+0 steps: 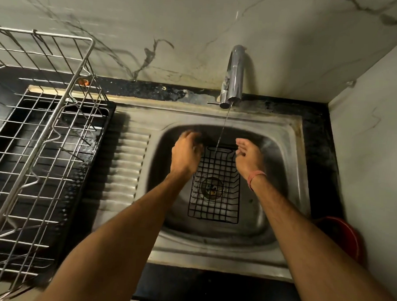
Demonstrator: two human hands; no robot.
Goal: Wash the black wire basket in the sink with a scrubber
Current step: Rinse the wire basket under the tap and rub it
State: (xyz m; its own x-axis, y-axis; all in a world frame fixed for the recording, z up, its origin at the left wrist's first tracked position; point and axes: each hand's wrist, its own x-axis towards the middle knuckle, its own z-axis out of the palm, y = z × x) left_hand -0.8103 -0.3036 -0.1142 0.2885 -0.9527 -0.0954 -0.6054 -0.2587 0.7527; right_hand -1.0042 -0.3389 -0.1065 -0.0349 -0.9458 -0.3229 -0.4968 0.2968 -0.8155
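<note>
in the head view, the black wire basket (215, 185) lay in the bowl of the steel sink (279, 253), over the drain (211, 188), its long axis running from the person toward the tap (234, 76). both hands were at its far end: the left hand (186, 153) at the far left corner, the right hand (247, 156) at the far right corner, so the basket stretched back from them toward the body, between the forearms. neither hand was clearly nearer. the left hand was blurred, fingers curled downward; whether it held a scrubber or the rim, i could not tell. the right hand's fingers looked loosely spread, gripping nothing visible. a thin stream of water (222, 131) fell onto the basket's far rim. the basket was a fine black grid, shallow, rectangular, upright. a metal dish rack (40, 128) stood to the left.
</note>
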